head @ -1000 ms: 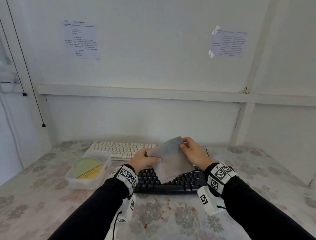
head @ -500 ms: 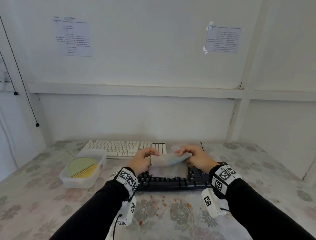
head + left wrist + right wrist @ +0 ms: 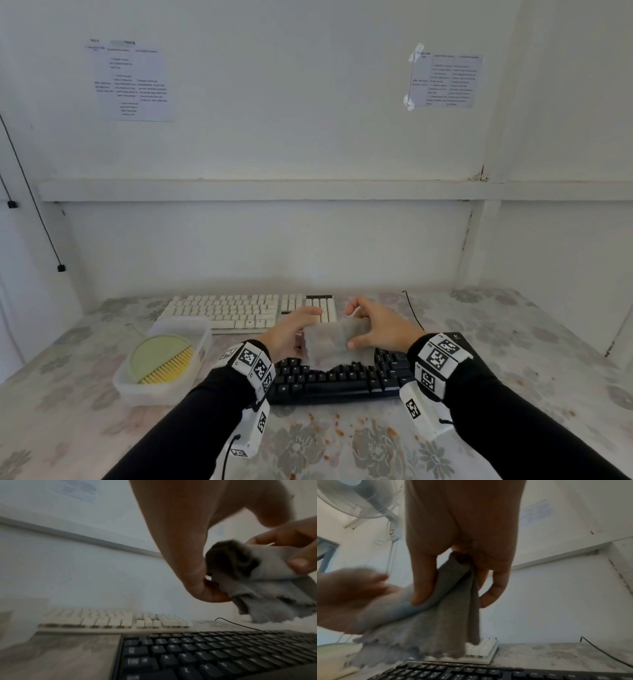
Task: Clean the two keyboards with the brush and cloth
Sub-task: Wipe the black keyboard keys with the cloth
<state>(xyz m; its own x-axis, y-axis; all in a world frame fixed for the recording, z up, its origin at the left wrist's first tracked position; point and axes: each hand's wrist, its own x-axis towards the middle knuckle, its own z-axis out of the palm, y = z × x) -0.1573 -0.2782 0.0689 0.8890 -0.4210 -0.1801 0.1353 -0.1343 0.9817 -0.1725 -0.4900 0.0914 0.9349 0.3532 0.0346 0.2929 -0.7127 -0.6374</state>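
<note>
Head view: my left hand (image 3: 291, 330) and my right hand (image 3: 380, 329) both pinch the grey cloth (image 3: 330, 344), folded and held just above the black keyboard (image 3: 342, 380). The white keyboard (image 3: 239, 311) lies behind it on the bench (image 3: 513, 342). The brush (image 3: 164, 359) sits in a plastic tub (image 3: 202, 334) to my left. Orange crumbs (image 3: 339, 428) dot the bench in front of the black keyboard.

Left wrist view: my thumb and fingers grip one edge of the cloth (image 3: 267, 588); its loose hem hangs down, clear of the black keys (image 3: 205, 653).

Right wrist view: my right thumb (image 3: 423, 582) presses a fold against my fingers, and the cloth (image 3: 436, 626) drapes below.

Step in hand, as I judge it: folding the cloth into a pad.

Doing it well: tuck the frayed hem inside, keep a flat face outward, then wipe along the key rows with light pressure.
</note>
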